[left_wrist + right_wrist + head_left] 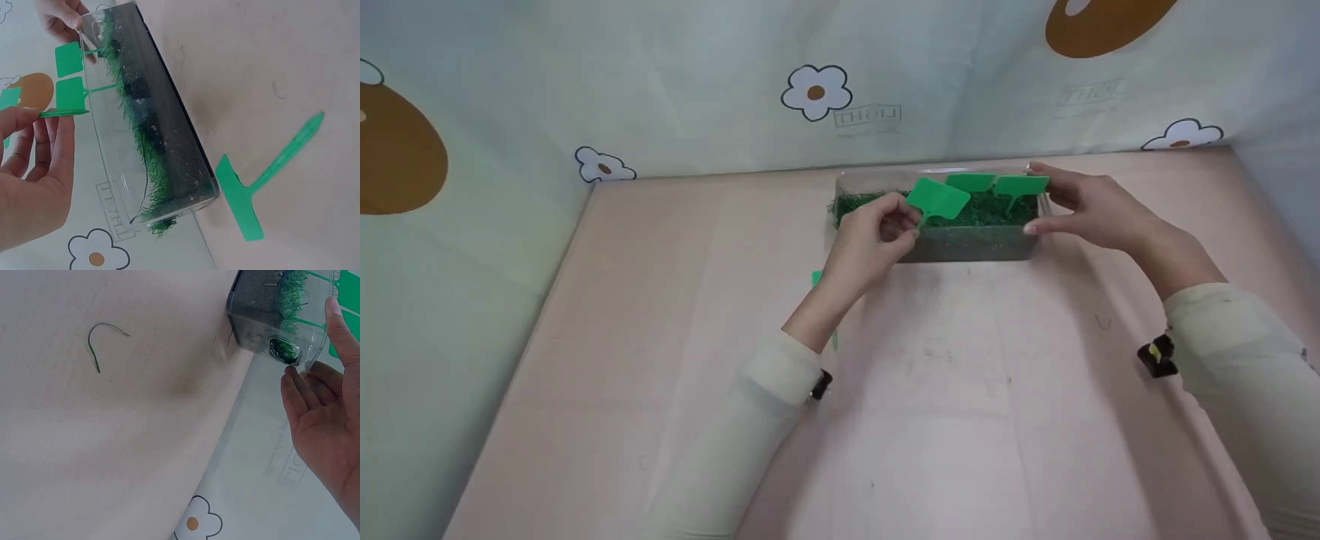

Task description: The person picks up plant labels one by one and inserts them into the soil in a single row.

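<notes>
A clear plastic box (975, 249) with dark soil and green grass sits near the far side of the table. My left hand (866, 244) pinches the stem of a green plant label (939, 199), held tilted above the box's front edge. Two more green plant labels, one at the back (969, 182) and one to the right (1021, 186), stand with their stems down in the grass. My right hand (1102, 210) holds the box's right end, thumb at the front corner and fingers at the end wall. Another green plant label (242, 202) lies on the table, mostly hidden behind my left wrist in the head view.
The table has a pale pink cover (930, 420). Behind it hangs a light cloth (720, 90) printed with flowers and brown shapes. A thin curved green strand (93, 346) lies on the cover, right of the box.
</notes>
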`<action>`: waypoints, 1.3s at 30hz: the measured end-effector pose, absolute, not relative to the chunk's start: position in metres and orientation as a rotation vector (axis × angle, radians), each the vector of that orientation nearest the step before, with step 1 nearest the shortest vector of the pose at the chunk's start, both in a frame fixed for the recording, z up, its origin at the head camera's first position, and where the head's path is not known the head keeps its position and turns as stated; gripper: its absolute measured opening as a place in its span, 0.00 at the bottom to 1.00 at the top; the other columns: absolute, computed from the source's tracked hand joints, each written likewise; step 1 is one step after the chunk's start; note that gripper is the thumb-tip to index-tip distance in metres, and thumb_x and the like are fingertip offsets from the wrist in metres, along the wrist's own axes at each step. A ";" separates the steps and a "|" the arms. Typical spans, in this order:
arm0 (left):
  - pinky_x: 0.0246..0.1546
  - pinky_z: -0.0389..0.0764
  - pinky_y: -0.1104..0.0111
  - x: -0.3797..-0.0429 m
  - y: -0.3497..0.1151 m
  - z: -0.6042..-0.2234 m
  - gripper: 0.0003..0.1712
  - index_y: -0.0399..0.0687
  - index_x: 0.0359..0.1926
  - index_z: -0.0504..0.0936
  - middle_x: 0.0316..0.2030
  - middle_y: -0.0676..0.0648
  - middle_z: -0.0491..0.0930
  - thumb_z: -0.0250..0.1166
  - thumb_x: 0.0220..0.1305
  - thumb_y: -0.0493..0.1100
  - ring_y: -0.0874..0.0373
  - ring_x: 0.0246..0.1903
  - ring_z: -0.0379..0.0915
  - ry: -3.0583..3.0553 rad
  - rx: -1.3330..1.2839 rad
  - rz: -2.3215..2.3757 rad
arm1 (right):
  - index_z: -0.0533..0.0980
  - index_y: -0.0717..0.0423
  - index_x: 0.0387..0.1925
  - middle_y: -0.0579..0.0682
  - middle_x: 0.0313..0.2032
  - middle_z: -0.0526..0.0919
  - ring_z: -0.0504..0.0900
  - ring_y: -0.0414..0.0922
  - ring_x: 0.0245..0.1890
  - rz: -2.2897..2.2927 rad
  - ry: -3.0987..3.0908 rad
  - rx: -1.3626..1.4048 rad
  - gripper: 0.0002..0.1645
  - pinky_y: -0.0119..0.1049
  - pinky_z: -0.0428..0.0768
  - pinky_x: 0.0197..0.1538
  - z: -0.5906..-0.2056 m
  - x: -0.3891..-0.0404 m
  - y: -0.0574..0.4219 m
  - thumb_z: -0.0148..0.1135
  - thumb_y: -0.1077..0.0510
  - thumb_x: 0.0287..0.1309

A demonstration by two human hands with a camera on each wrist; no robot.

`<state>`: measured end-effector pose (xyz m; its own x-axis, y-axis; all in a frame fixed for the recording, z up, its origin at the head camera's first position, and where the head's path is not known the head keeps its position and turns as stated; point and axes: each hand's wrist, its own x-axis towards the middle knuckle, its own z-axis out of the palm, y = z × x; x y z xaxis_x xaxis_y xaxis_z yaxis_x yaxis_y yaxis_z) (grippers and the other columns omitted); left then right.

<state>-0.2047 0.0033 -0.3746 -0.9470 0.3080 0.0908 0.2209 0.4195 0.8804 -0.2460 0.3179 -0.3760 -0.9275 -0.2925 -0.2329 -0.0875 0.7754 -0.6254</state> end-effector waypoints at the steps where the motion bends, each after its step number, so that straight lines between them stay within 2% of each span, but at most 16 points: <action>1: 0.45 0.80 0.74 -0.206 0.004 -0.374 0.06 0.42 0.44 0.82 0.42 0.45 0.84 0.62 0.68 0.34 0.58 0.40 0.80 2.576 0.481 1.594 | 0.48 0.46 0.79 0.64 0.75 0.56 0.57 0.64 0.75 -0.912 2.655 -0.296 0.59 0.58 0.61 0.72 -0.376 -0.246 0.318 0.72 0.41 0.56; 5: 0.43 0.79 0.75 -0.211 0.007 -0.371 0.07 0.41 0.45 0.82 0.42 0.45 0.83 0.62 0.68 0.34 0.58 0.40 0.80 2.583 0.468 1.632 | 0.48 0.47 0.79 0.65 0.75 0.57 0.58 0.64 0.74 -0.916 2.660 -0.310 0.58 0.57 0.61 0.72 -0.377 -0.246 0.318 0.72 0.43 0.57; 14: 0.40 0.78 0.75 -0.220 0.011 -0.366 0.07 0.42 0.45 0.82 0.41 0.47 0.83 0.62 0.69 0.35 0.60 0.38 0.79 2.576 0.424 1.726 | 0.48 0.48 0.79 0.66 0.75 0.56 0.58 0.64 0.74 -0.902 2.654 -0.303 0.59 0.58 0.62 0.72 -0.377 -0.246 0.319 0.72 0.42 0.56; 39: 0.49 0.80 0.75 -0.244 0.019 -0.366 0.07 0.41 0.46 0.81 0.45 0.44 0.84 0.62 0.68 0.35 0.57 0.45 0.82 2.630 0.437 1.773 | 0.48 0.47 0.79 0.64 0.76 0.56 0.57 0.64 0.75 -0.915 2.661 -0.296 0.60 0.59 0.62 0.72 -0.376 -0.245 0.318 0.72 0.40 0.55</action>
